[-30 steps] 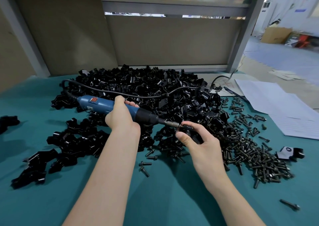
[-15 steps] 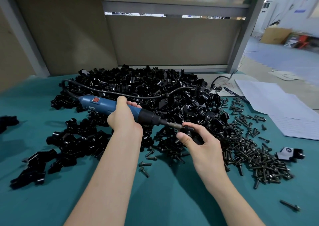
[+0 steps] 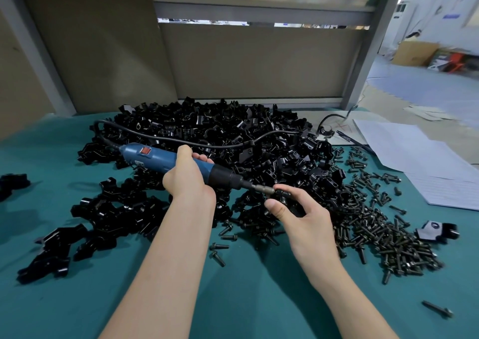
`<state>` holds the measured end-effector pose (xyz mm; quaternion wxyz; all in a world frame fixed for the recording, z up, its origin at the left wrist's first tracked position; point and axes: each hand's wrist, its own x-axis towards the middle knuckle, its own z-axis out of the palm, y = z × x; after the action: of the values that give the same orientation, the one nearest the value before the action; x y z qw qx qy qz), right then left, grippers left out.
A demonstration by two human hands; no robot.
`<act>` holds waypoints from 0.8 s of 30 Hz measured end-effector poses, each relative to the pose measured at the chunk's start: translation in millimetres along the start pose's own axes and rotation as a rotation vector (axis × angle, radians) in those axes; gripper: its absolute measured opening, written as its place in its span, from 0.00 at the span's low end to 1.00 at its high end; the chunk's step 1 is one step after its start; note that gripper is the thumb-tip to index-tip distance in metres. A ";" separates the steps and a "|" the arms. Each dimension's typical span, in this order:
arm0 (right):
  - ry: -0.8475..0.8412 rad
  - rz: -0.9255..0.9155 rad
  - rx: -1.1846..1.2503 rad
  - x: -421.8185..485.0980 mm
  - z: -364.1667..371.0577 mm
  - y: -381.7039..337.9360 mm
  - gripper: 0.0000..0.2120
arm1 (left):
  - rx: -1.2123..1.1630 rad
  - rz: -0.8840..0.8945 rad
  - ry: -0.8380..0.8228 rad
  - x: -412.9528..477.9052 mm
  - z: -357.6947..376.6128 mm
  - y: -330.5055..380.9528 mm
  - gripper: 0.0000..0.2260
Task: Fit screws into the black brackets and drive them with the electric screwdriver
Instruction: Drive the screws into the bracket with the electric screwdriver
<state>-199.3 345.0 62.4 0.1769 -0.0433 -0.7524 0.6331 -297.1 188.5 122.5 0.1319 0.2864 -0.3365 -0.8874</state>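
My left hand (image 3: pixel 190 180) grips the blue electric screwdriver (image 3: pixel 155 157) around its body, the tool lying nearly level and pointing right. Its metal bit (image 3: pixel 261 188) meets a black bracket (image 3: pixel 286 198) that my right hand (image 3: pixel 303 217) pinches between thumb and fingers just above the table. Most of that bracket is hidden by my fingers. A big heap of black brackets (image 3: pixel 233 136) lies behind both hands. Loose dark screws (image 3: pixel 375 224) are spread to the right of my right hand.
The screwdriver's black cord (image 3: pixel 186 141) runs over the heap to the back right. More brackets (image 3: pixel 103 214) lie at the left on the teal mat (image 3: pixel 246 287). White paper sheets (image 3: pixel 420 162) sit at the right. A partition wall closes the back.
The screwdriver and my left hand have shifted slightly to the right, toward the bracket. My right hand stays in place on the bracket.
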 end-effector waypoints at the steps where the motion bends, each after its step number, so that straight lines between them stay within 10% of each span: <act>1: -0.001 -0.001 -0.001 0.1 -0.1 -0.2 0.10 | -0.006 -0.001 -0.002 -0.4 0.1 -0.1 0.06; 24: 0.028 0.020 0.015 -3.3 -0.4 -4.5 0.14 | -0.033 -0.045 0.084 -3.1 -0.1 -2.0 0.08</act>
<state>-195.4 343.5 66.1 0.1814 -0.0583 -0.7447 0.6396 -294.7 191.2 122.4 0.1304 0.3287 -0.3095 -0.8827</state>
